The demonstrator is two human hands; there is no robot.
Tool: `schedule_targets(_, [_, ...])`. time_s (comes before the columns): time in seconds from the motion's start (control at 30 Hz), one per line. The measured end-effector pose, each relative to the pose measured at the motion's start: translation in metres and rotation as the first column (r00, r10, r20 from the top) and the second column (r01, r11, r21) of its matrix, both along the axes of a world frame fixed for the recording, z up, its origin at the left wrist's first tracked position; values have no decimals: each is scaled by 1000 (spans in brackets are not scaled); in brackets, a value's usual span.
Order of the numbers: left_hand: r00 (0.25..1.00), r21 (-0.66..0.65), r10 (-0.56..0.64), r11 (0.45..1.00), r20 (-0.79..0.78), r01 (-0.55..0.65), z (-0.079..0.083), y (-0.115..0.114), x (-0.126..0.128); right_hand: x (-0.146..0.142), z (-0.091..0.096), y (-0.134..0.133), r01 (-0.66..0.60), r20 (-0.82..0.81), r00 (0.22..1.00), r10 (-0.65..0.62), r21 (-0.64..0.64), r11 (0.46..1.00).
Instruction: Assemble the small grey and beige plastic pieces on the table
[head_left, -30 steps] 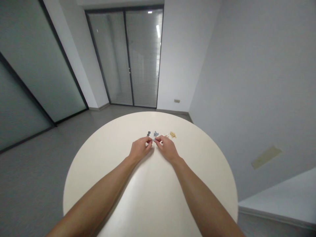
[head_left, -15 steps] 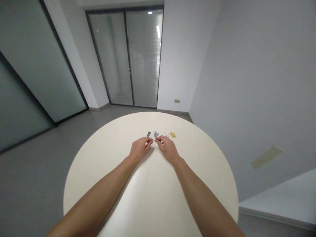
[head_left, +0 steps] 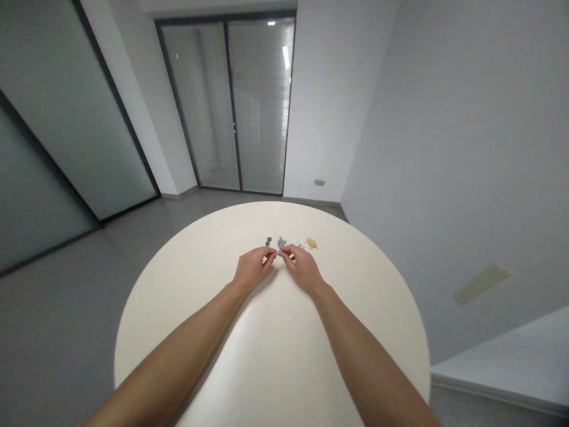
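Observation:
Over the far half of the round table, my left hand (head_left: 252, 265) and my right hand (head_left: 303, 267) meet fingertip to fingertip. Both are closed in a pinch on a tiny pale grey piece (head_left: 278, 252), too small to name for sure. Just beyond the fingers lies a small heap of grey pieces (head_left: 281, 241). Dark grey pieces (head_left: 268, 241) sit beyond my left hand. Past my right hand are small white pieces (head_left: 301, 245), partly hidden by it, and a pile of yellow pieces (head_left: 312, 243).
The white round table (head_left: 275, 367) stands near a grey wall (head_left: 453, 148) on the right. Glass doors (head_left: 226, 107) with dark frames are beyond it, and frosted panels (head_left: 66, 118) stand at the left. A socket plate (head_left: 319, 182) is low on the far wall.
My fingertips have drawn slightly closer together around the small pale grey piece. The piles on the table look the same.

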State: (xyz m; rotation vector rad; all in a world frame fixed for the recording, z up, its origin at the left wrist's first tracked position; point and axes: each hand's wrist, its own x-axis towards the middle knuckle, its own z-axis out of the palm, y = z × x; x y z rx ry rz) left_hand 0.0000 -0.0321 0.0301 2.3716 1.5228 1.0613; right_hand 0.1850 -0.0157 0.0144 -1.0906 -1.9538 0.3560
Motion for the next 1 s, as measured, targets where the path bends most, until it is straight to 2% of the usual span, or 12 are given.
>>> schedule_targets(0.5, [1000, 1, 2, 1000, 17, -2, -1, 1, 2, -3, 4, -4, 61, 11, 998, -61, -23, 998])
schedule_targets(1.0, [1000, 8, 28, 1000, -1, -28, 1, 0, 2, -4, 7, -6, 79, 42, 996, -80, 10, 997])
